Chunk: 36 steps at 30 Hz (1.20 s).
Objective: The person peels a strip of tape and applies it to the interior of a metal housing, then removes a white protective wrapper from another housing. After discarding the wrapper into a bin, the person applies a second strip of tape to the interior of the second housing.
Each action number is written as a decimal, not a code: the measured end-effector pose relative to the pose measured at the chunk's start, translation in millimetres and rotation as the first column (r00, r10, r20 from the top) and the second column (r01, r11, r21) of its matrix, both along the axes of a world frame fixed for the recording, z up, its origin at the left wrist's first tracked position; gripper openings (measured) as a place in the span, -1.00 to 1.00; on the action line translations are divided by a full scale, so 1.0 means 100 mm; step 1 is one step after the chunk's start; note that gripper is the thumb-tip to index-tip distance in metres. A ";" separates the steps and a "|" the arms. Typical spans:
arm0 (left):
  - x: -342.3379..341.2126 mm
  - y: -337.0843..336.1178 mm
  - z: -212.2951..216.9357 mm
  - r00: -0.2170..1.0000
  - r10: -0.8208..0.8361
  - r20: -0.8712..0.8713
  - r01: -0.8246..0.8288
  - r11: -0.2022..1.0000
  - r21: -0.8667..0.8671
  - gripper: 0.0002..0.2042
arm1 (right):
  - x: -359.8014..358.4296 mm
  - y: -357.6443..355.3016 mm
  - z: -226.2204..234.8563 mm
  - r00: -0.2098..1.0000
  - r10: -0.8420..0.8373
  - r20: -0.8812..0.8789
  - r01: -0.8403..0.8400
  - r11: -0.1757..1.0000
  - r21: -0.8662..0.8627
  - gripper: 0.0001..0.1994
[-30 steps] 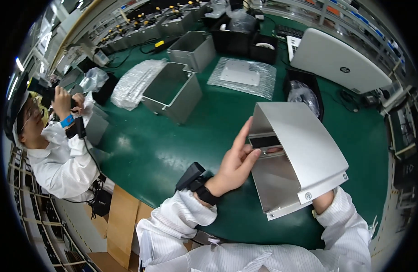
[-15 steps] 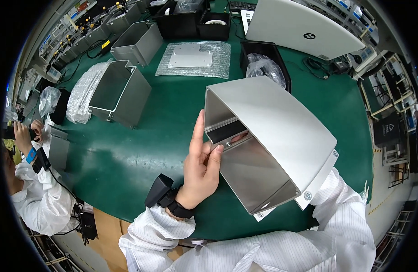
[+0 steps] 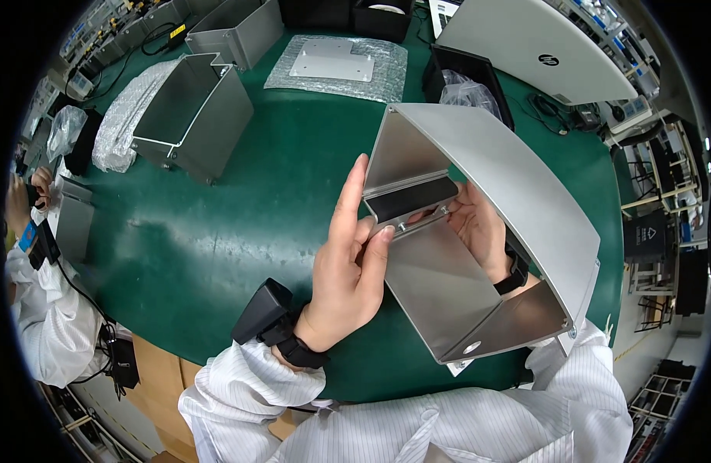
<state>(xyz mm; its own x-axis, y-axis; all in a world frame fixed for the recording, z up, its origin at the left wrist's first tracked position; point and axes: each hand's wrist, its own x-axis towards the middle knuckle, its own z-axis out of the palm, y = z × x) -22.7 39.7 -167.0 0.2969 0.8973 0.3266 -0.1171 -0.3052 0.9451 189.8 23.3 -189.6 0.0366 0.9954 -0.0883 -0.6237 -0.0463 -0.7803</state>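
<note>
Left hand (image 3: 348, 270) gripping open edge of folded sheet-metal housing (image 3: 487, 208) above green desk (image 3: 240, 231); right hand (image 3: 475, 224) inside, fingers curled, partly hidden. Second housing (image 3: 189, 116) at 10 o'clock, closed laptop (image 3: 541, 46) at 1 o'clock.

on the green mat (image 3: 240, 224) we see an open metal box (image 3: 189, 116) lying on its side, with a roll of bubble wrap (image 3: 124, 116) just beside it on the left and a second box (image 3: 236, 27) behind it. a flat plate in a bubble bag (image 3: 336, 65) lies at the far middle, a closed white laptop (image 3: 537, 46) at the far right, and a black tray (image 3: 467, 77) with a clear bag near it. at the left edge a co-worker (image 3: 39, 309) in a white coat sits by another metal box (image 3: 71, 224).
</note>
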 end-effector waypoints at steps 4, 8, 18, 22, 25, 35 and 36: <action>0.03 -0.01 0.03 0.999 -0.011 0.031 0.013 0.998 -0.066 -0.29 | 0.16 0.02 -0.55 0.562 0.003 -0.827 0.017 1.000 0.015 -0.69; 0.05 -0.01 -0.01 0.998 -0.017 0.059 0.020 0.998 -0.059 -0.29 | 0.19 0.01 -0.50 0.631 -0.048 -0.774 0.104 0.994 0.024 -0.71; -0.02 -0.09 0.12 0.991 -0.023 -0.133 0.039 0.992 0.120 -0.33 | 0.03 0.02 -0.07 0.965 0.087 -0.248 -0.062 0.992 0.108 -0.64; 0.00 -0.10 0.12 0.991 -0.019 -0.136 0.042 0.985 0.170 -0.32 | 0.02 -0.02 -0.19 0.727 0.065 -0.683 -0.041 0.998 0.050 -0.58; -0.03 -0.08 0.09 0.990 -0.003 -0.141 0.029 0.982 0.187 -0.32 | -0.04 -0.02 -0.15 0.631 -0.041 -0.775 -0.009 0.998 -0.060 -0.59; -0.03 -0.01 0.04 0.988 -0.050 -0.147 0.068 0.990 0.121 -0.34 | 0.00 0.04 -0.14 0.999 -0.046 0.003 0.046 0.992 0.120 -0.64; 0.00 0.01 -0.03 0.996 -0.049 -0.073 0.054 0.996 0.072 -0.34 | -0.13 0.05 -0.14 0.901 -0.036 -0.433 0.103 0.986 0.132 -0.67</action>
